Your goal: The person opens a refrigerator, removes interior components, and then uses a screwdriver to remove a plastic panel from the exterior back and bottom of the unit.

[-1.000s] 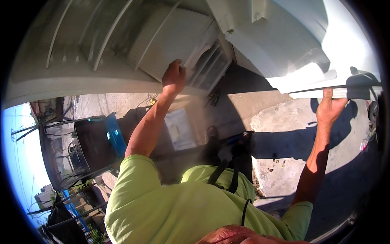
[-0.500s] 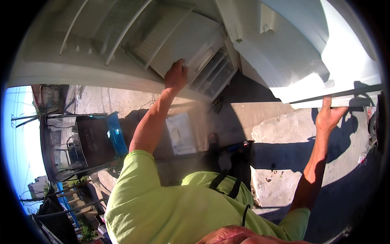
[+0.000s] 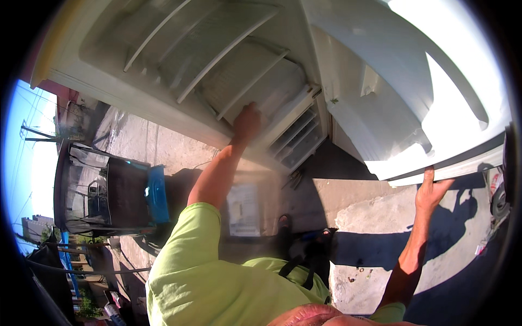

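An open white refrigerator (image 3: 92,76) fills the top of the view, with wire-like shelf fronts (image 3: 217,60) across its cavity. My left hand (image 3: 246,124) reaches inside onto a pale panel (image 3: 277,92); its fingers look bent, but blur hides whether they grip it. Below and right of that panel are slatted clear compartments (image 3: 293,136). My right hand (image 3: 432,190) is closed on the lower edge of the white door (image 3: 397,125), thumb upward along its seal.
A dark vehicle with a blue panel (image 3: 109,190) stands at left, near railings and black cloth. A flat white piece (image 3: 243,212) lies on the concrete floor (image 3: 353,206) below the refrigerator. Wheeled or round clutter (image 3: 499,198) sits at far right.
The refrigerator, its door and both my hands appear lower in view, showing more of the door's inside. My left hand has shifted slightly rightward; my right hand stays on the door edge.
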`<state>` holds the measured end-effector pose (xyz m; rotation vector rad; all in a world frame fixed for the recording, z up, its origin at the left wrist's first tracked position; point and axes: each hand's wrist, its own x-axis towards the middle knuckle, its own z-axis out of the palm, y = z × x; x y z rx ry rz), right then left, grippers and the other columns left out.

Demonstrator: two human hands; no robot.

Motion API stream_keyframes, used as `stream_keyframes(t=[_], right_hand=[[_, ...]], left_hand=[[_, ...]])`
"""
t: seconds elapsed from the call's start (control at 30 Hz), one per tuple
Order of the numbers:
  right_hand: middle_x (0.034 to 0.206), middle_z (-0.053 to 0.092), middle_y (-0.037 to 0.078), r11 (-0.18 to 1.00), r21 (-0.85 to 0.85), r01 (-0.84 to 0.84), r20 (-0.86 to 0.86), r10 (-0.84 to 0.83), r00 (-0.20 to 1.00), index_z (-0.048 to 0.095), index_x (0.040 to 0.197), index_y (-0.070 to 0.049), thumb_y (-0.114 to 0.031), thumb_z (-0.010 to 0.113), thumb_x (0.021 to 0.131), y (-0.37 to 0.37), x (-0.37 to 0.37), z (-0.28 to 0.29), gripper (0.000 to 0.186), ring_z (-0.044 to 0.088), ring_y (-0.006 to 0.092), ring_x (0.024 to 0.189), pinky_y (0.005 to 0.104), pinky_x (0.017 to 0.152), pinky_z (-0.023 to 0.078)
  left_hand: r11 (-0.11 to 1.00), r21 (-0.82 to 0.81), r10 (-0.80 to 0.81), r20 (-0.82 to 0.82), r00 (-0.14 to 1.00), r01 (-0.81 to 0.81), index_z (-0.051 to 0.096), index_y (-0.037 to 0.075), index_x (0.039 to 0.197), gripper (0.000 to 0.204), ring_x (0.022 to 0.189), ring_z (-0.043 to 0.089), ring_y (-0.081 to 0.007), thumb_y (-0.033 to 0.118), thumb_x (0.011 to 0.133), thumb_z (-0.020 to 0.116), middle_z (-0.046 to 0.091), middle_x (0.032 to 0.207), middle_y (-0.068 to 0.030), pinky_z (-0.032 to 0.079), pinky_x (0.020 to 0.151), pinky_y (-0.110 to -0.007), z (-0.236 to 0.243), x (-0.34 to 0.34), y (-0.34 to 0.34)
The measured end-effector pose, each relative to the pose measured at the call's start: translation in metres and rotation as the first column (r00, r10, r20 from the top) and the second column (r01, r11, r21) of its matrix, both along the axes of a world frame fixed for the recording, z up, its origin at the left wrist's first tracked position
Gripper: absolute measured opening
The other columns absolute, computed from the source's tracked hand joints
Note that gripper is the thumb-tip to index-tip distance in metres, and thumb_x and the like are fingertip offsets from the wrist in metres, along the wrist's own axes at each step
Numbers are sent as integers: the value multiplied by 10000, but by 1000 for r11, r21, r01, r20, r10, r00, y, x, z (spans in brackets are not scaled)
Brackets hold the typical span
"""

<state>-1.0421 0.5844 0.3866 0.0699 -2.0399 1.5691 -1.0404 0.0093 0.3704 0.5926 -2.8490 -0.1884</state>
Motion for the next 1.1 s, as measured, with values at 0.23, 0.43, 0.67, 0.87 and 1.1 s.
stream_keyframes(t=[0.23, 0.43, 0.67, 0.87, 1.1], right_hand=[[1426, 408, 238, 999, 41, -2, -6, 2, 1000, 254, 1462, 54, -158, 630, 942, 0, 0, 1, 675, 454, 320, 1299, 430, 1097, 365], [1420, 417, 244, 998, 67, 11, 4, -11, 1000, 253, 1461, 54, -184, 641, 940, -5, 3, 6, 692, 463, 326, 1291, 426, 1094, 368], [1400, 433, 241, 1000, 20, -13, -18, 14, 1000, 275, 1442, 61, -182, 645, 936, -15, 3, 11, 673, 477, 325, 1269, 427, 1082, 377], [1388, 435, 245, 998, 62, 2, -44, 1, 999, 315, 1416, 65, -196, 675, 941, -11, 6, 17, 651, 477, 318, 1259, 433, 1067, 384], [1384, 461, 252, 1000, -19, -20, -70, 19, 997, 310, 1410, 72, -294, 729, 916, -19, 5, 23, 744, 486, 308, 1267, 413, 1071, 388]], left_hand=[[991, -130, -45, -49, 998, 39, 538, 143, 1252, 350, 1020, 623, -376, 283, 935, 587, 620, 1108, -168, 500, 834, -527, -9, -6, -13], [974, -226, 8, -46, 999, -18, 541, 116, 1157, 289, 960, 635, -366, 254, 909, 588, 616, 1027, -156, 507, 786, -532, -8, -17, -21], [960, -278, 0, -94, 996, -26, 540, 110, 1235, 385, 1024, 610, -386, 243, 886, 635, 614, 1122, -168, 480, 882, -535, -7, -11, -26], [949, -118, -301, -60, 952, 292, 644, 74, 1172, 361, 1052, 633, -307, 224, 846, 684, 658, 1113, -134, 500, 910, -440, 111, 26, 61], [962, -248, 17, -362, 932, -114, 618, 49, 1271, 507, 1098, 645, -333, 382, 889, 641, 676, 1179, -180, 490, 947, -437, 275, -10, -28]])
